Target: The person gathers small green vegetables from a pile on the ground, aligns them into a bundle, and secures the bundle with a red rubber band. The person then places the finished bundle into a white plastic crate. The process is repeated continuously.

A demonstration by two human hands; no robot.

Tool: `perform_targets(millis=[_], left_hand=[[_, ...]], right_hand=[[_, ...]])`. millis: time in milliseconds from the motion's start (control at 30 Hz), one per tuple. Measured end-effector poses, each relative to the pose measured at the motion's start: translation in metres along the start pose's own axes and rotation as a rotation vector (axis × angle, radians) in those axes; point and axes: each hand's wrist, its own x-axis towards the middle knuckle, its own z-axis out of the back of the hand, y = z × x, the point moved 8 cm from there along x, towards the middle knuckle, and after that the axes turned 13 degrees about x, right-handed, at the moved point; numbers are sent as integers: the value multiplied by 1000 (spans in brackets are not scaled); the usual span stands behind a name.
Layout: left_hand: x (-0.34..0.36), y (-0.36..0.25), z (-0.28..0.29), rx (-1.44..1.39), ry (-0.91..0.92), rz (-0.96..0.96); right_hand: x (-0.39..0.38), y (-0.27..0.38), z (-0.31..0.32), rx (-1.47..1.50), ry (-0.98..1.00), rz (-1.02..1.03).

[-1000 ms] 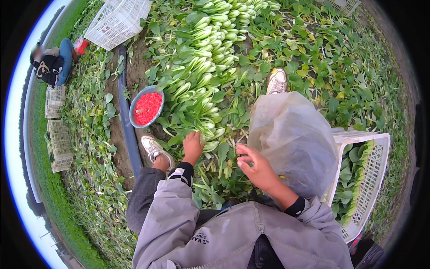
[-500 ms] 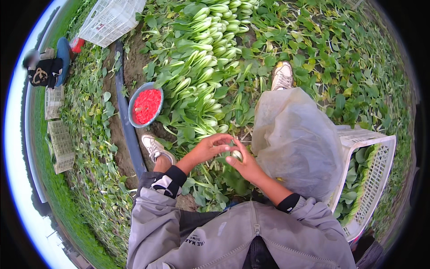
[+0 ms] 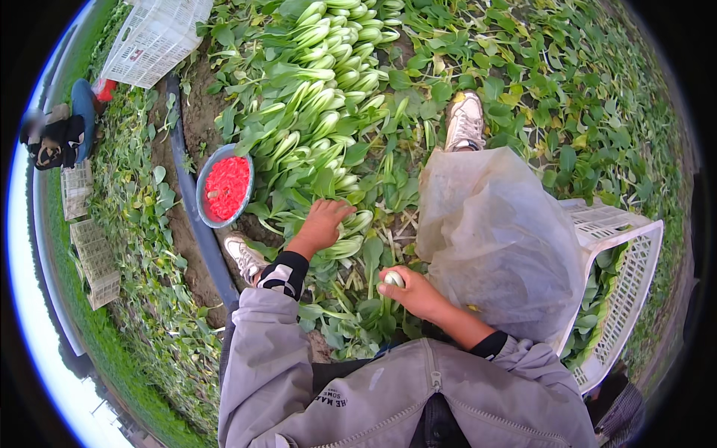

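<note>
My left hand point(image 3: 326, 222) reaches onto the near end of a long row of pale-stemmed leafy greens point(image 3: 314, 101), fingers apart and slightly curled, touching the leaves. Lower and to the right, my right hand point(image 3: 416, 297) is closed on a green's white stem end point(image 3: 393, 279), its leaves hanging below among loose leaves. A blue bowl point(image 3: 202, 187) of small red strips point(image 3: 227, 183) sits left of the row. A translucent plastic sheet point(image 3: 497, 231) covers my right leg, beside that hand.
A white crate point(image 3: 631, 306) of greens stands at my right. A dark pipe point(image 3: 190, 201) runs along bare soil at left. Beyond it another person point(image 3: 63, 142) crouches by pale crates point(image 3: 93, 261); a larger white crate point(image 3: 149, 41) stands farther forward.
My right hand, earlier apparently empty, has closed on a green and moved slightly down. My left hand met it midway, then moved forward-left back onto the row.
</note>
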Motion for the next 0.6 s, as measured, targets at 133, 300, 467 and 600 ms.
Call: perform_targets(millis=[133, 300, 467, 600], left_hand=[[-3, -6, -14, 282, 31, -48], [10, 15, -8, 122, 17, 62], [14, 14, -32, 165, 18, 143], [9, 32, -2, -150, -159, 215]], right_hand=[[-1, 14, -1, 87, -2, -1], [0, 18, 15, 222, -172, -47], [-3, 20, 10, 149, -112, -57], [-6, 23, 6, 285, -116, -53]])
